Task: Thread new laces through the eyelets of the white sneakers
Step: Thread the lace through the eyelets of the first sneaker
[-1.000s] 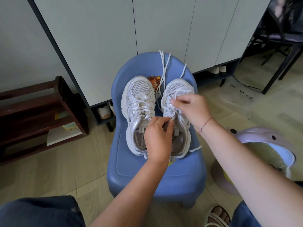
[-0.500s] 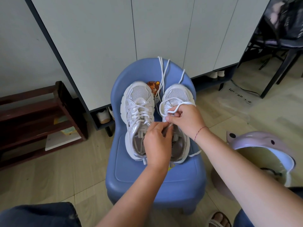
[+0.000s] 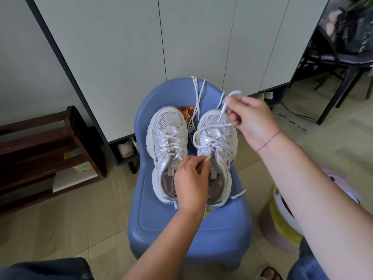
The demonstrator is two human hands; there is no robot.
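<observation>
Two white sneakers stand side by side on a small blue plastic chair, toes pointing away from me. The left sneaker is laced. On the right sneaker a white lace loops loosely across the upper. My left hand pinches the lace at an upper eyelet on the right sneaker's tongue side. My right hand is raised above that sneaker's toe and pinches the lace's free end, which runs up from the shoe. More lace strands hang over the chair's backrest.
A pale cabinet stands behind the chair, with shoes under it. A dark wooden rack is at the left. A pink and yellow bin sits at the right. A black chair stands far right. My knees show at the bottom.
My right hand has lifted up and to the right from the shoe's middle, drawing the lace out with it. My left hand has stayed at the eyelet.
</observation>
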